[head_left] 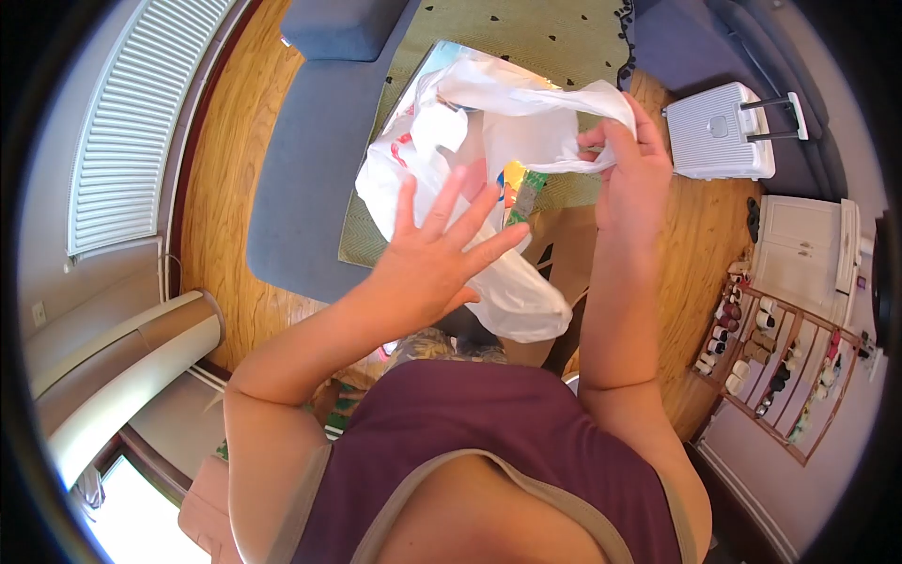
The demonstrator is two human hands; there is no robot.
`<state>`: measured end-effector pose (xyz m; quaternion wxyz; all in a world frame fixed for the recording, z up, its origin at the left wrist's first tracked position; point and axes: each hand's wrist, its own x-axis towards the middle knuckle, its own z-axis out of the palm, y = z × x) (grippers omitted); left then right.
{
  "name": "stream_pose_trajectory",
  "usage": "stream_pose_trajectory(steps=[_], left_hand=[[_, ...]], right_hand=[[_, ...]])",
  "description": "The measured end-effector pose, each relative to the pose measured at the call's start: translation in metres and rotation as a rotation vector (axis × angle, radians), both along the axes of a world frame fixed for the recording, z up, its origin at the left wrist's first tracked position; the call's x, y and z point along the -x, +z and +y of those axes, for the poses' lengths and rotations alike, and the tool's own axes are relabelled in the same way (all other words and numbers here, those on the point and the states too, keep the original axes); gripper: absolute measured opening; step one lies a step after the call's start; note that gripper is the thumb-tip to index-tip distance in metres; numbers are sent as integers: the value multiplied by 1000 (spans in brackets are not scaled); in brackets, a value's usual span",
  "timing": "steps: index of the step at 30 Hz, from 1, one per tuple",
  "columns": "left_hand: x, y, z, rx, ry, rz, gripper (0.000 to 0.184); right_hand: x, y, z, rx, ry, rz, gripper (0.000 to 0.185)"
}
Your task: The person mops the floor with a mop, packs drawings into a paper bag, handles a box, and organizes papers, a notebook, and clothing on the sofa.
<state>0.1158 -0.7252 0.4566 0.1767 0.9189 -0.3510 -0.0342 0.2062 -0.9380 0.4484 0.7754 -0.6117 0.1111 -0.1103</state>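
A white plastic bag [526,315] with red print spreads out in front of me, its mouth pulled wide. My right hand [631,155] grips the bag's handle at the upper right, fingers wrapped round it. Over the bag's near left side, my left hand [437,254] is open with its fingers spread; whether it touches the plastic I cannot tell. A colourful yellow, blue and green package [519,193] shows at the bag's opening, partly covered. Whether it lies inside or behind the bag is unclear.
A grey sofa [301,169] stands to the left, over a patterned rug [526,33]. At the right are a white suitcase [719,132] with its handle raised, a white cabinet [799,240] and a shoe rack [785,367]. A radiator [141,122] lines the left wall.
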Motion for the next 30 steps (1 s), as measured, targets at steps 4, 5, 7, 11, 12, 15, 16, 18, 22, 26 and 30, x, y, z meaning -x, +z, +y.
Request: stream_pose_trajectory(steps=[4,5,7,11,12,15,16,18,22,26,30], left_hand=[[18,-79,-1,-352,-156,284,46],[21,-91,6,-350,-162,279,46],[21,-94,18,-256,-238,321,20],[-2,-38,26,375,-75,235,15],[-9,-32,28,554,-35,325,16],[-28,-10,48,825,47,334,14],[-30,-7,50,1052,147,365,15],[-38,-4,76,983,274,306,26],[-45,19,55,819,46,136,21],[-37,16,2,635,-186,583,22],[-18,11,-34,509,-480,913,28]], right_hand=[[8,1,-1,7,53,-17,38],[9,4,-1,29,23,7,38],[15,4,-6,46,18,6,38],[27,5,-6,109,106,12,38],[29,0,-5,157,134,27,37],[36,8,-2,214,113,-75,35],[35,10,-3,181,97,-115,37],[36,1,-11,247,56,-141,42],[45,16,-4,302,215,-136,36],[57,19,20,390,257,-184,49],[69,37,16,162,415,-59,53]])
